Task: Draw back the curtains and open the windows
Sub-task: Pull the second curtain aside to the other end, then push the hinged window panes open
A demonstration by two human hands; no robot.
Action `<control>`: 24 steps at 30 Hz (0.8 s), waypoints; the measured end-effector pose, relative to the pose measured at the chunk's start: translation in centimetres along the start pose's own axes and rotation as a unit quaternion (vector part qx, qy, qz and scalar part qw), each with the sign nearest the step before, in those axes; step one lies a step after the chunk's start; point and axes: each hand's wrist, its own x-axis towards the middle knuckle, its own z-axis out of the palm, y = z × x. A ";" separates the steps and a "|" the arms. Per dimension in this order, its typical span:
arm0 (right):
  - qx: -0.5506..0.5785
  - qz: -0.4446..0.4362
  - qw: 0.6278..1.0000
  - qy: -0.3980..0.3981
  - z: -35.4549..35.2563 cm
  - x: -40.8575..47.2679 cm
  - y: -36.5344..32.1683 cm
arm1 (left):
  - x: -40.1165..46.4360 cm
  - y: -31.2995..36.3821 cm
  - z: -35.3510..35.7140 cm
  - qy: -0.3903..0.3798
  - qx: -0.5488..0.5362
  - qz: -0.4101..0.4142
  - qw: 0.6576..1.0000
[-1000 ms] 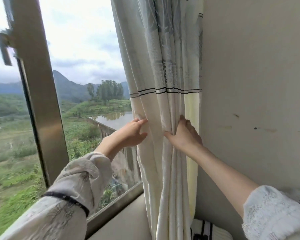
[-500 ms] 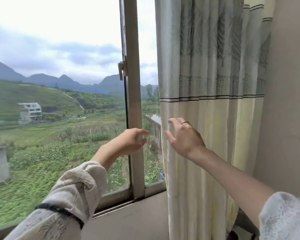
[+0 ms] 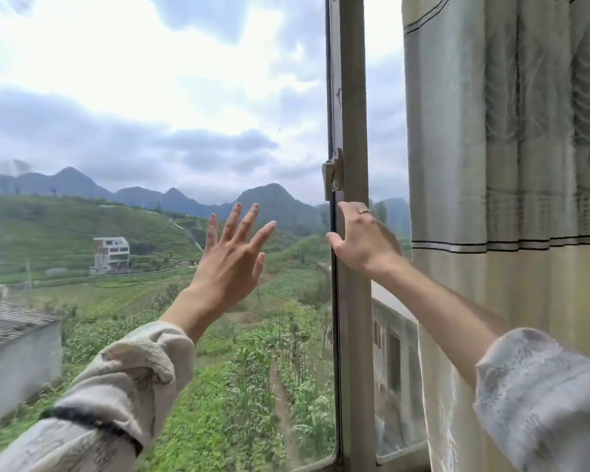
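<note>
The pale patterned curtain [image 3: 511,148] hangs gathered at the right, leaving the glass uncovered. A grey metal window frame [image 3: 353,97] stands upright in the middle, with a small latch [image 3: 332,175] on its left edge. My right hand [image 3: 363,241], wearing a ring, holds this frame just below the latch. Its thumb is at the frame's left edge and its fingers lie over the face. My left hand [image 3: 230,257] is raised in front of the large left pane [image 3: 150,131], fingers spread, holding nothing. I cannot tell whether it touches the glass.
Through the glass I see green fields, a white house and mountains. A narrow strip of pane [image 3: 387,165] shows between the frame and the curtain. The bottom rail [image 3: 399,454] of the window runs along the lower right. Both my sleeves fill the lower corners.
Both hands have let go of the curtain and moved left. The right hand now holds the window frame and the left hand has opened wide. My view has turned left and closer.
</note>
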 end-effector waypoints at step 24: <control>-0.478 -0.138 0.842 0.208 4.9 8.6 0.4 | 1.9 -7.4 6.6 0.064 0.081 -0.044 0.994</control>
